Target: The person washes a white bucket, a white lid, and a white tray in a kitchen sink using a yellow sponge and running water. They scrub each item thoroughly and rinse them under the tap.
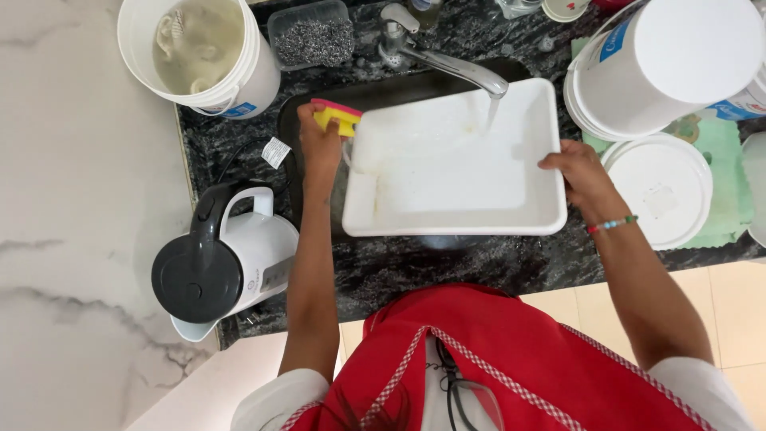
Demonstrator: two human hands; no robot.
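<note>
So the white tray (455,172) is a shallow rectangular plastic one with rounded corners, held over the dark sink (383,92). It's got a bit of soapy water and some streaky residue inside, mostly along its left side. Water runs onto its far right part from the shiny metal tap (447,60).

The right hand (578,172) grips the tray's right rim, fingers curled over the edge. The left hand (319,144) is at the tray's top left corner, fingers pinched around a yellow sponge (337,118) with a pink scrubby top, sponge touching the corner.

Around that, the worktop (447,267) is dark speckled stone, wet-looking near the tap. Behind the sink sits a small clear tub (311,36) full of grey steel wool. Left of it is a round white bucket (199,52) holding murky water with some pale things sunk in it, can't tell what. Front left there's a white electric kettle (223,263) with a dark grey lid and handle. On the right, a stack of white buckets (662,64) lies tipped on its side, and a round white lid (662,187) sits on a green cloth (726,175).
</note>
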